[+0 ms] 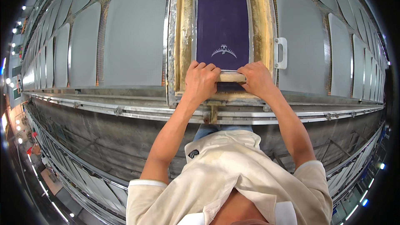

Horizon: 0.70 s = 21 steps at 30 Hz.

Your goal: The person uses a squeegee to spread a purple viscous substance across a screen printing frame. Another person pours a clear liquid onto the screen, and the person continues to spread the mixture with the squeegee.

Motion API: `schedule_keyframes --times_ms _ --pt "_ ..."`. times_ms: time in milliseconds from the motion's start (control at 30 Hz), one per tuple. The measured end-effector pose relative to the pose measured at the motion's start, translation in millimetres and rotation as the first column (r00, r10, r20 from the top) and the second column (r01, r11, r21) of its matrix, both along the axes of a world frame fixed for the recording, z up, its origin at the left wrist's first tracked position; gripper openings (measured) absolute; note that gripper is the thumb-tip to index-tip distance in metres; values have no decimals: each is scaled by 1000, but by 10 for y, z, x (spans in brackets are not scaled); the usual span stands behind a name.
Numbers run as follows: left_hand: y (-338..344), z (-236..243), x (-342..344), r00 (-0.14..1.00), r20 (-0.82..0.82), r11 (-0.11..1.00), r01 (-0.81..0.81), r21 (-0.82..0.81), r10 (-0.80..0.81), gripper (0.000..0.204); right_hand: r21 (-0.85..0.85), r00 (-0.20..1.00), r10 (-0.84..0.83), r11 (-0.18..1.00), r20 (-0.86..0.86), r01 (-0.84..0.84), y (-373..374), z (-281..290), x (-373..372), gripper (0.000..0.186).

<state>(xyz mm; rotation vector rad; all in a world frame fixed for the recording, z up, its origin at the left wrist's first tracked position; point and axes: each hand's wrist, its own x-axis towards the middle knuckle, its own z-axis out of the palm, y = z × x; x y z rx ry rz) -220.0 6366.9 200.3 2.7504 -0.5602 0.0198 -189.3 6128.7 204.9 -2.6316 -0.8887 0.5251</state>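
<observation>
A wooden screen-printing frame (pixel 263 29) lies on the long table before me, its inner edges stained yellowish. Inside it is a dark purple screen area (pixel 223 16) with a pale emblem near its close end and small lettering at the far end. Across the near end of the frame lies a squeegee (pixel 231 77) with a light wooden bar handle. My left hand (pixel 201 80) is closed over the bar's left end, and my right hand (pixel 257 80) grips its right end. The squeegee's blade is hidden beneath the bar.
Rows of grey, rounded panels (pixel 135 33) lie on the table at both sides of the frame. A white handle (pixel 282 53) sticks out from the frame's right side. A metal rail (pixel 121 110) runs along the table's near edge, between the table and my body.
</observation>
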Motion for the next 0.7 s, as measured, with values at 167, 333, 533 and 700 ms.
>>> schedule_keyframes --times_ms 167,333,533,700 --pt "9 47 -189 999 30 999 16 28 -17 29 333 889 -437 825 -138 457 -240 303 317 46" --pt "155 39 -239 998 24 996 49 79 -51 23 217 473 -876 482 94 849 -918 -756 1025 39" --pt "214 38 -327 1000 1 1000 21 13 -21 22 318 467 -883 458 51 830 -889 -303 1019 36" --pt "562 135 -370 998 63 996 -14 -88 19 27 454 487 -873 448 35 770 -535 -43 959 35"
